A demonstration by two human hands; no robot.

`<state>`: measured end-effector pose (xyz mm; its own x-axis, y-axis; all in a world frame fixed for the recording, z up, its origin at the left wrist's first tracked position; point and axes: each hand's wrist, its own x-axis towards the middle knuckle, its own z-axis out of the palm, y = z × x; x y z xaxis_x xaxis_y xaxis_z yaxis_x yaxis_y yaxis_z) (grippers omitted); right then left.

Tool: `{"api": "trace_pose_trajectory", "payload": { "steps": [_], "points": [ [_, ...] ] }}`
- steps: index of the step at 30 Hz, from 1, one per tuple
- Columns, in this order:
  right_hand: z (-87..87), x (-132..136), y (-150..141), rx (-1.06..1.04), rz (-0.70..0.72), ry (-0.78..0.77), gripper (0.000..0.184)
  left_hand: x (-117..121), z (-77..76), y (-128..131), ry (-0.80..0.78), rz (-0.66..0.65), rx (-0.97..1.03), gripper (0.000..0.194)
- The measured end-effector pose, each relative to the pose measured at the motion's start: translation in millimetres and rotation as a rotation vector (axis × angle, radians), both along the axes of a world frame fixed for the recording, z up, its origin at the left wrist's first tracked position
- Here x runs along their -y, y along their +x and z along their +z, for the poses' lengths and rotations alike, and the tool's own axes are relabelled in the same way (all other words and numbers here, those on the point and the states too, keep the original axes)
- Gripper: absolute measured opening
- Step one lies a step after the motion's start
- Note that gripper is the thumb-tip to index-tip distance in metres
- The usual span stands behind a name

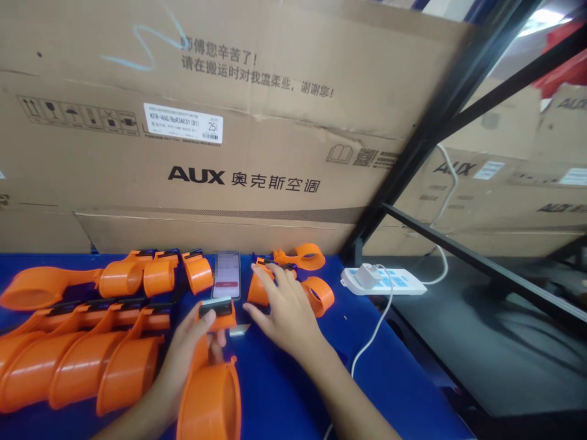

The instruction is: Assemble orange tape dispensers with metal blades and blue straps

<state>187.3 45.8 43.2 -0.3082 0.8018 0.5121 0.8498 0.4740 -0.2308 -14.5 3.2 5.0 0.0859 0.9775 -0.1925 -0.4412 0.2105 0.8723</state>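
My left hand (pixel 192 342) is closed on an orange plastic scoop (pixel 208 397). Its round cup hangs toward me, and the thumb lies on a black strip with a pale toothed edge at the handle's end. My right hand (pixel 284 305) is held over another orange piece (pixel 258 287), fingers apart; whether the fingertips touch it I cannot tell. Between the hands, a small flat silvery piece (pixel 239 330) rests on the blue cloth. A phone (pixel 226 275) with a lit screen lies just beyond my left hand.
Several similar orange scoops (pixel 128 366) line the left of the blue tabletop (pixel 380 379). More orange pieces (pixel 318 296) lie past my right hand. A white power strip (pixel 385 280) with a plug and cable sits at the right edge. A cardboard box (pixel 257 134) and black metal frame (pixel 403 159) stand behind.
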Motion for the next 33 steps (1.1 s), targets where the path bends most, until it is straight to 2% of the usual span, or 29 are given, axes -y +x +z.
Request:
{"api": "trace_pose_trajectory", "payload": {
  "steps": [2, 5, 14, 20, 27, 33],
  "points": [
    [-7.3, -2.6, -2.6, 0.076, -0.006, -0.071, 0.063, 0.6, 0.3, 0.7, -0.019, 0.015, 0.006, 0.037],
    [-10.0, -1.8, -3.0, 0.107, -0.033, -0.183, 0.053, 0.8, -0.1, 0.4, -0.019, 0.027, 0.012, 0.037],
    [16.8, 10.3, 17.7, 0.235, -0.166, -0.269, 0.030, -0.4, -4.0, -1.6, 0.030, -0.014, -0.020, 0.035],
    [19.4, 11.2, 25.6, 0.272, -0.284, -0.268, 0.029, 2.5, -4.8, -0.5, 0.020, -0.023, -0.019, 0.035],
    [13.9, 7.3, 31.6, 0.333, -0.399, -0.198, 0.027, 1.7, -6.2, -0.1, 0.013, -0.022, -0.016, 0.036],
    [7.1, 2.9, 30.5, 0.247, -0.505, -0.082, 0.030, 3.4, -5.8, -0.7, 0.012, -0.029, -0.006, 0.034]
  ]
}}
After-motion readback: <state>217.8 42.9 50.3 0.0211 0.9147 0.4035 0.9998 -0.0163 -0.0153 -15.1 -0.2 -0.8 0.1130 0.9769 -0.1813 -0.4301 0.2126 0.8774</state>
